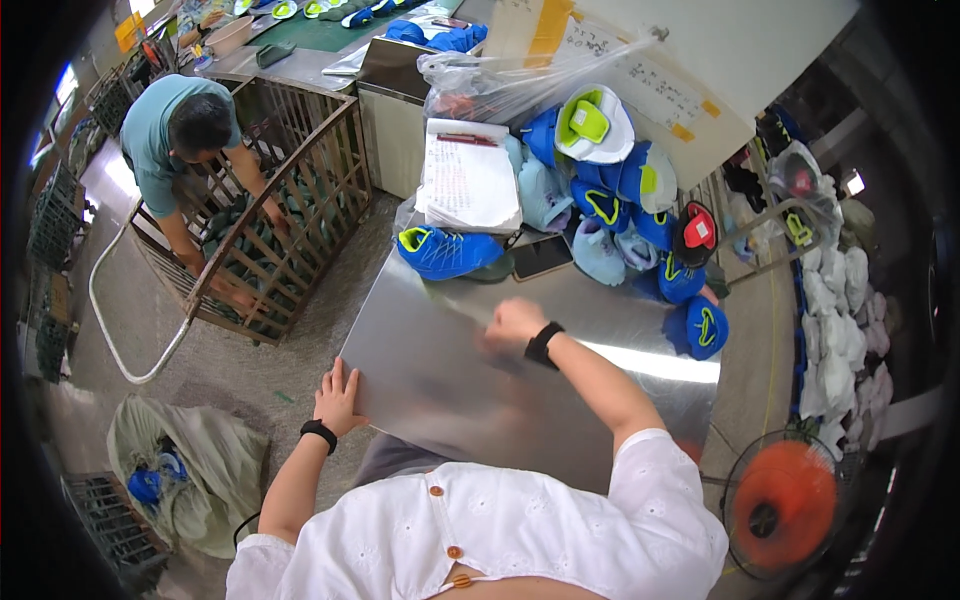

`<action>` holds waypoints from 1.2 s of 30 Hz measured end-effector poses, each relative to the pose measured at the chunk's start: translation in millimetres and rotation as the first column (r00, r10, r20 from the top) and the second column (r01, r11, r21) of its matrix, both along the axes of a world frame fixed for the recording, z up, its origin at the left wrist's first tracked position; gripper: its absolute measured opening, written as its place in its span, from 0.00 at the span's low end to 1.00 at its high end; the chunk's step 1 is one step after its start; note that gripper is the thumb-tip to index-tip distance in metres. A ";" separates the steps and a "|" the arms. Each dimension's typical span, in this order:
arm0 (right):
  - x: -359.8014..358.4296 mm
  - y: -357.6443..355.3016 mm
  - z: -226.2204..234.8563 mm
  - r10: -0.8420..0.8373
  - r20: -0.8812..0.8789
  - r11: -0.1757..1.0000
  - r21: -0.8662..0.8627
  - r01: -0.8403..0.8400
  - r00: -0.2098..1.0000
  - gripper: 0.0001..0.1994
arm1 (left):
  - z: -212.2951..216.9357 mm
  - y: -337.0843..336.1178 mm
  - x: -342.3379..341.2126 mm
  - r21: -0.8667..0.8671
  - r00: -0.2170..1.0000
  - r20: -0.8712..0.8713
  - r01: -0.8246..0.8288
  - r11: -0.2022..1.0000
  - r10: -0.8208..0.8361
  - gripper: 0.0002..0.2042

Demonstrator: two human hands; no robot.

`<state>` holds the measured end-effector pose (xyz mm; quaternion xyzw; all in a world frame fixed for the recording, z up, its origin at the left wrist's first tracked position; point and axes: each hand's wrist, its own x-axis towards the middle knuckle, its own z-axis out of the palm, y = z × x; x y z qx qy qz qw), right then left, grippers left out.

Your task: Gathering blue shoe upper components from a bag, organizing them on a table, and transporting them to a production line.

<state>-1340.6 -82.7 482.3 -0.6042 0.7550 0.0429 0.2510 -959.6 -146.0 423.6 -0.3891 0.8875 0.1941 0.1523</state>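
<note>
My left hand (339,399) rests open on the left edge of the metal-topped table (430,370), fingers spread. Over the middle of the table my right hand (515,322) is closed, its fingers curled and slightly blurred; anything inside them is hidden. Beyond it lies a dark phone (542,258). A blue shoe (450,252) with a lime-green lining sits at the table's far left corner. To the right of the phone is a heap of blue shoe uppers (604,205) and several pale blue pieces (598,250). Behind the blue shoe lies an open notebook (468,180) with a red pen (467,140) on it.
At the left, a person (185,140) in a teal shirt reaches into a rusty metal cage cart (345,140) of dark shoe-shaped pieces. A large sack (215,470) stands on the floor. An orange fan (790,500) is at the right, near racks of white bagged items (835,330).
</note>
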 end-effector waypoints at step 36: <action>-160.9 -282.9 -14.2 -0.112 -0.500 0.744 -0.615 -0.261 0.859 0.07 | -52.2 -9.0 18.1 0.141 0.991 -0.136 0.020 0.990 0.000 0.51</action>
